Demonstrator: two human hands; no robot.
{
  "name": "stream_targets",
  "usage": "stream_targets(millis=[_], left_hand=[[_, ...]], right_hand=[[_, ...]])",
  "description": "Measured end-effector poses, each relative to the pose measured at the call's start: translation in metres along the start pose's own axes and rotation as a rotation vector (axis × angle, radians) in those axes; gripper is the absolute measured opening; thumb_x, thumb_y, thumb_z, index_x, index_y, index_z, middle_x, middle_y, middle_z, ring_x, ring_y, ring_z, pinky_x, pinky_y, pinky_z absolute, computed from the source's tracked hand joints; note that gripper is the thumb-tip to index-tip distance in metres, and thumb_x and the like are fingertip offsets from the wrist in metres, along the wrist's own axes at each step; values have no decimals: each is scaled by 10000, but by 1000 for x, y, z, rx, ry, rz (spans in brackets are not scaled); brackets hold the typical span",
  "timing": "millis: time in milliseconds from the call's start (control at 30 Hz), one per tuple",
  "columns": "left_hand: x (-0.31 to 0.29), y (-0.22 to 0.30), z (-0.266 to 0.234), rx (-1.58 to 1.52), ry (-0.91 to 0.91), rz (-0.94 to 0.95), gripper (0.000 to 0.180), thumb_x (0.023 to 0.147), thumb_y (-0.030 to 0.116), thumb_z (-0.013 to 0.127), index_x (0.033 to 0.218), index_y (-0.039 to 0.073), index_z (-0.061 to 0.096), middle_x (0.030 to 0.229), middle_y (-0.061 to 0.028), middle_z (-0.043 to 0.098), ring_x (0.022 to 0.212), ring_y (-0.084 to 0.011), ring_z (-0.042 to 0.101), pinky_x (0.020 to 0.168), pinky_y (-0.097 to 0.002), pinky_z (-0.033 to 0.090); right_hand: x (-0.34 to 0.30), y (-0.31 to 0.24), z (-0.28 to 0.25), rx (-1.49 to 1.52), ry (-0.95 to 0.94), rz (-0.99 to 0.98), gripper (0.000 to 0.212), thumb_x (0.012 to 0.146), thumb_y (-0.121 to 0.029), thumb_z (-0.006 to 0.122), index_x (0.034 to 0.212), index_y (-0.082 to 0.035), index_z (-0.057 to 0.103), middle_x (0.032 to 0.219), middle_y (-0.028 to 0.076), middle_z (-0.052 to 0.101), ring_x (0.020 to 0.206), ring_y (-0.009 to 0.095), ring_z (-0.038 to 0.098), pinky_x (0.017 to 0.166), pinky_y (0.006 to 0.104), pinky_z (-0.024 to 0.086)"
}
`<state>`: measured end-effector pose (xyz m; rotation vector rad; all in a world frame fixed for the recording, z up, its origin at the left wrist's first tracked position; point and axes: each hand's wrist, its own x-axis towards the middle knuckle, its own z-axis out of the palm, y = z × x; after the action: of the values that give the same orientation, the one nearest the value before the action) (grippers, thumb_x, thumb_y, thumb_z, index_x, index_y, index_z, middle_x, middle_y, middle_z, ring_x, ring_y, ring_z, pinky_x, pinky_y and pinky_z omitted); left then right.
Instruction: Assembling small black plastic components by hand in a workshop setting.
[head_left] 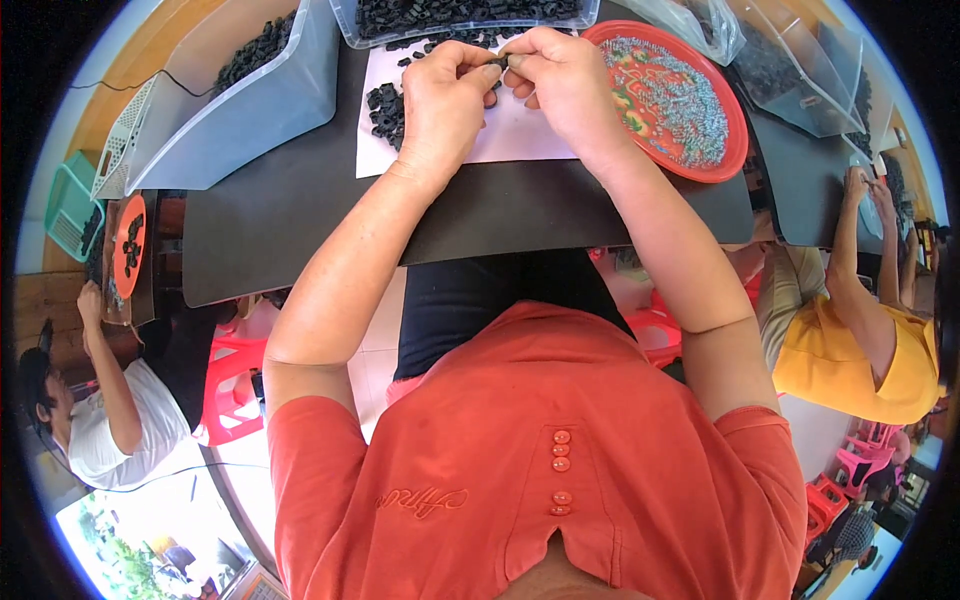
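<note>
Over the white sheet [520, 145], my left hand [445, 105] and my right hand [563, 92] meet fingertip to fingertip. Both are closed in a pinch on a small black part [500, 62], mostly hidden by the fingers; its exact kind is too small to make out. Beside my left hand a pile of small black parts [385, 115] lies on the sheet. More of them are scattered beyond my hands. To the right of my right hand is a round red tray [738, 135] holding many tiny silvery-blue pieces [690, 105].
A clear bin [345, 28] of black parts stands at the far edge, and a larger translucent bin [240, 130] at the left. A plastic bag [690, 25] lies beyond the tray on the dark table [480, 215]. Other people [850, 350] [130, 420] sit at both sides.
</note>
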<state>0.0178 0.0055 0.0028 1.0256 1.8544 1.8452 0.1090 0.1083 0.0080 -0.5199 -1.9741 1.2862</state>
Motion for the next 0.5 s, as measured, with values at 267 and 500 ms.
stream_targets(millis=[267,500], left_hand=[[-2,-6,3,119,30,51,74,856,29,629,914,-14,646,755,-34,631,604,-77,578,456,-213,444],[-2,-7,4,66,56,92,87,852,34,633,921,-17,645,758,-35,632,606,-77,583,459,-210,446]], right_hand=[[-1,14,12,-251,169,-249,132,789,-97,582,811,-14,682,700,198,646,671,350,649,643,429,504],[-1,14,14,-170,175,-209,137,812,-104,584,817,-11,684,704,193,652,676,344,653,649,426,508]])
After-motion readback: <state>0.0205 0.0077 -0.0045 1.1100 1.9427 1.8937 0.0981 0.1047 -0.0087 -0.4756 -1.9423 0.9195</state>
